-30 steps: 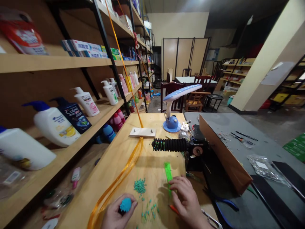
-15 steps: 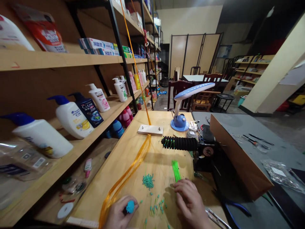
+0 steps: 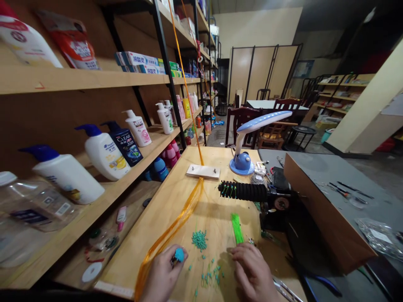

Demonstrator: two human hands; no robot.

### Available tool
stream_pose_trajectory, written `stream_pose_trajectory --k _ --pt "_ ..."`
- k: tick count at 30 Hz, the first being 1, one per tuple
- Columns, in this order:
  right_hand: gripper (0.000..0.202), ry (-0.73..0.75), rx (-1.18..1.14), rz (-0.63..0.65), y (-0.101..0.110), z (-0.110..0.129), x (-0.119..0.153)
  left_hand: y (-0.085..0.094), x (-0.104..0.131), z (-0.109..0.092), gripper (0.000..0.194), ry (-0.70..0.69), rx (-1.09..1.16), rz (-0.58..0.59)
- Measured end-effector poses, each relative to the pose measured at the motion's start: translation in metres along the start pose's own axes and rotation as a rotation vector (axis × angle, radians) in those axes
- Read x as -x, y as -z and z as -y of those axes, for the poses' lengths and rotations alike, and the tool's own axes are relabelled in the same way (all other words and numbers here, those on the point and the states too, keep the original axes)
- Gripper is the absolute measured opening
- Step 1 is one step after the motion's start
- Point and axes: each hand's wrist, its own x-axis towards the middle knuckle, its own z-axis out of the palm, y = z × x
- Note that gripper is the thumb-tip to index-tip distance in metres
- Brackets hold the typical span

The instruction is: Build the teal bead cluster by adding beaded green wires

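Note:
My left hand (image 3: 163,270) is closed round a small thing with a lumpy turquoise tip (image 3: 179,254); its lower part is hidden by my fingers. My right hand (image 3: 253,272) rests by the lower end of a bundle of bright green strands (image 3: 236,228). Its fingers are bent and drawn together, and whatever lies between the tips is too small to make out. A pile of turquoise beads (image 3: 199,240) lies between my hands and a little farther away. Nearer me are several beads threaded on short green strands (image 3: 211,274).
Orange threads (image 3: 171,224) run past my left hand from a white bar (image 3: 203,171). A black ribbed roller (image 3: 242,191) juts over the wooden table, with a blue lamp (image 3: 242,163) behind. Tweezers (image 3: 285,291) lie right of my right hand. Shelves of bottles (image 3: 107,155) line the left.
The whole view has shifted slightly right. My left hand has risen a little, nearer the bead pile, still with the turquoise-tipped thing. My right hand stays by the green strands.

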Motion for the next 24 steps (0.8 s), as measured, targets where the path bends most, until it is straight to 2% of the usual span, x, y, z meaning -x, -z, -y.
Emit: stream_pose_trajectory --k 3,7,14,19,24 --pt "0.026 0.018 -0.014 0.024 -0.002 -0.004 0.005 -0.002 -0.012 -0.001 0.022 0.059 -0.005 -0.008" --pt "0.026 0.067 -0.026 0.03 -0.004 -0.002 0.004 -0.008 -0.038 -0.005 0.021 0.11 -0.148 0.075" --pt "0.027 0.126 -0.041 -0.019 -0.007 0.001 0.0 -0.036 -0.084 -0.025 0.012 0.173 -0.431 0.174" --pt "0.026 0.105 -0.04 0.014 -0.006 -0.006 0.006 -0.042 -0.092 -0.03 0.016 0.208 -0.531 0.244" --pt "0.027 0.092 -0.062 -0.016 -0.006 -0.006 0.006 -0.039 -0.094 -0.025 0.015 0.209 -0.478 0.263"
